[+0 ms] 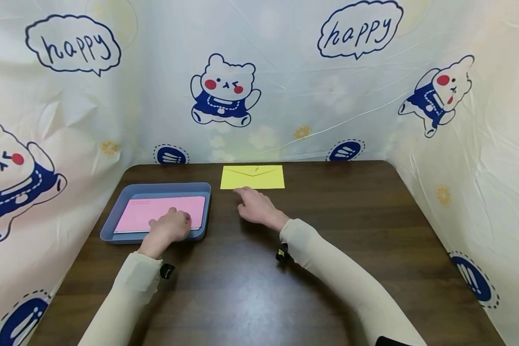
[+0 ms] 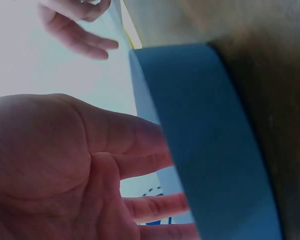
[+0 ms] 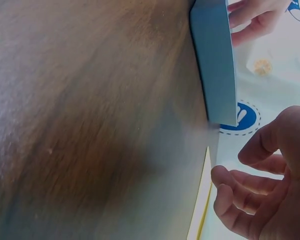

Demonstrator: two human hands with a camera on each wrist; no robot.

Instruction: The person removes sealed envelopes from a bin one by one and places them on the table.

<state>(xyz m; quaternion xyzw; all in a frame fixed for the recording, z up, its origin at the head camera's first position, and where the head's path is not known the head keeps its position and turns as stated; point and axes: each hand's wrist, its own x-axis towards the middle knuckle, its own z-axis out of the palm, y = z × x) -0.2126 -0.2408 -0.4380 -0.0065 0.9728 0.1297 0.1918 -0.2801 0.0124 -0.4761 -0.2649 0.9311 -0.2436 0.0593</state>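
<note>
A blue tray [image 1: 155, 189] stands at the left of the table with a pink envelope [image 1: 140, 216] lying flat in it. Over the envelope's near right part is my left hand [image 1: 169, 226]. In the left wrist view the left hand [image 2: 85, 150] reaches in past the tray wall [image 2: 205, 135], which hides its fingertips. At the table's back edge lies a yellow envelope [image 1: 253, 178], flap side up. My right hand [image 1: 259, 207] is just in front of it, index finger near its lower edge. The right wrist view shows the right hand [image 3: 265, 185] with loosely bent fingers, holding nothing.
The dark wooden table [image 1: 251, 288] extends to the front and right of both hands. A patterned cloth [image 1: 285, 96] with cartoon bears hangs behind the table and along both sides.
</note>
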